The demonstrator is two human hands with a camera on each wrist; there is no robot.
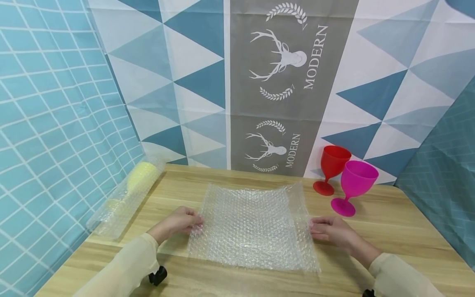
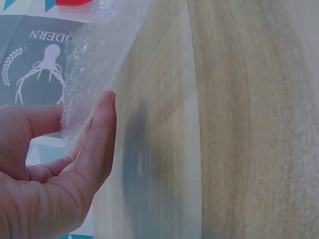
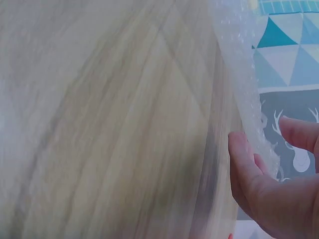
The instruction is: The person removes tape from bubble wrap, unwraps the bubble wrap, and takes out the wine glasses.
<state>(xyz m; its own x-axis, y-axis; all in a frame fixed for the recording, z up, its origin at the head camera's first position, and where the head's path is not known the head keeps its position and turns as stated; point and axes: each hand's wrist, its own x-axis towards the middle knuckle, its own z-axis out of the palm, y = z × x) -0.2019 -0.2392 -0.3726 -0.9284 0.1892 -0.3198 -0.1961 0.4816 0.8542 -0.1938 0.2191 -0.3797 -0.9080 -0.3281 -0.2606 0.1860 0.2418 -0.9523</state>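
Observation:
A clear piece of bubble wrap (image 1: 252, 227) is spread out between my two hands, in front of me over the wooden table. My left hand (image 1: 182, 222) pinches its left edge; in the left wrist view the thumb and fingers (image 2: 99, 134) lie on opposite sides of the film. At the opposite edge, my right hand (image 1: 335, 233) holds the wrap between thumb and fingers. The right wrist view shows fingers (image 3: 244, 159) under the bubble wrap (image 3: 249, 109), with the thumb on its other side. Wood shows beneath the wrap in both wrist views.
On the table (image 1: 393, 231), a red goblet (image 1: 334, 163) and a magenta goblet (image 1: 358, 179) stand at the back right. A bubble-wrapped yellow object (image 1: 141, 175) lies at the left edge. Patterned cloth (image 1: 200, 82) hangs behind; blue checked cloth (image 1: 48, 123) hangs at left.

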